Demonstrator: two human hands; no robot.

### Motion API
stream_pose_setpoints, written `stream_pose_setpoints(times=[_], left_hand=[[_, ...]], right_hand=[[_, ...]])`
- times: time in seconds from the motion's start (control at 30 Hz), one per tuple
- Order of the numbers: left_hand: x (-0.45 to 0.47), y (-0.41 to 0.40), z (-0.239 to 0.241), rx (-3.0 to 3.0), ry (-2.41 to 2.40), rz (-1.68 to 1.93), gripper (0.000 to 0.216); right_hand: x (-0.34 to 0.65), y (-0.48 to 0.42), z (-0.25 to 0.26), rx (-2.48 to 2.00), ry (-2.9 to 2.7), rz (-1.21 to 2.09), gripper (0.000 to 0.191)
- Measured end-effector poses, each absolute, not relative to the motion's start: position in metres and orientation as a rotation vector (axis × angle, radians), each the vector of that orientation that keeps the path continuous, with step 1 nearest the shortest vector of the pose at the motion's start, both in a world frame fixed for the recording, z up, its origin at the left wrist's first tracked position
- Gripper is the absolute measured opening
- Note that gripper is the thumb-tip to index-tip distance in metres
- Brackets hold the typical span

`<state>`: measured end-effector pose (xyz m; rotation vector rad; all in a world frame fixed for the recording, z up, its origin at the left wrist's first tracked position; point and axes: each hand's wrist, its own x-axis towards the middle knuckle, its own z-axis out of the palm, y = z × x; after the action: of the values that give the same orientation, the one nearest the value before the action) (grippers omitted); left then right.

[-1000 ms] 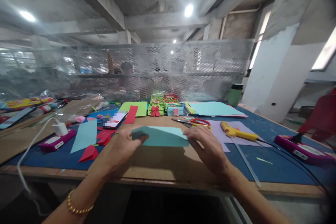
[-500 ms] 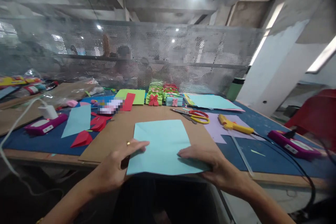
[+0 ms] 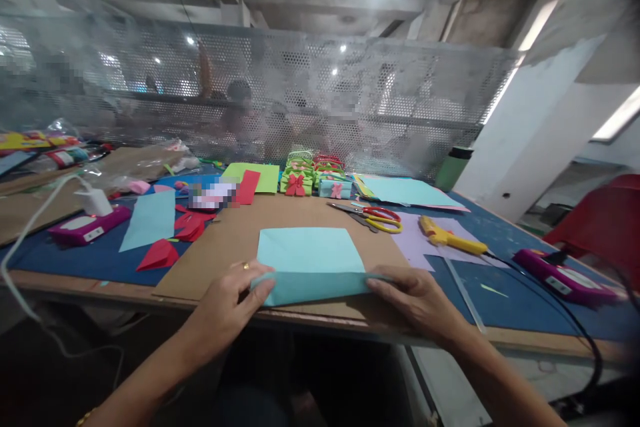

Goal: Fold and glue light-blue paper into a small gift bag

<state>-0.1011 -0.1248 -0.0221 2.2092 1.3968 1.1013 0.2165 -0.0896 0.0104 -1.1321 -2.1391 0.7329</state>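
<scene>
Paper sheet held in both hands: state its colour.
Light turquoise-blue paper sheet, clearest in the head view.

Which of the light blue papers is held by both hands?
The middle paper, bent across, over the cardboard; the left paper and far sheet lie untouched.

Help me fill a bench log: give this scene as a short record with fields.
Left hand: pinches a light-blue rectangular paper-like sheet at the left end of its darker near flap
Right hand: pinches the flap's right end
Under sheet: flat brown cardboard
Right, farther back: open metal scissors with red and yellow handles
Farther right: yellow glue gun on lilac paper-like sheet
Beyond sheet: small bright-green bag, red bow
</scene>
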Motion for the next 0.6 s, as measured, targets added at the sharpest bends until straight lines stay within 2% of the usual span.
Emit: stream_pose_setpoints(times=[0.13, 0.23, 0.37, 0.6], left_hand=[[-0.09, -0.12, -0.027, 2.124, 1.671, 1.121, 0.027], [-0.085, -0.117, -0.033, 2.091, 1.831, 1.166, 0.022], [-0.084, -0.115, -0.043, 2.182, 1.845, 1.197, 0.03], [-0.089, -0.114, -0.049, 2.307, 1.841, 1.14, 0.031]], right_hand=[[0.211, -0.082, -0.004, -1.302, -2.089, 0.391, 0.038], [0.21, -0.079, -0.013, -1.406, -2.081, 0.228, 0.025], [0.207, -0.083, -0.017, -1.46, -2.051, 0.167, 0.038], [0.201, -0.087, -0.018, -1.408, -2.047, 0.043, 0.026]])
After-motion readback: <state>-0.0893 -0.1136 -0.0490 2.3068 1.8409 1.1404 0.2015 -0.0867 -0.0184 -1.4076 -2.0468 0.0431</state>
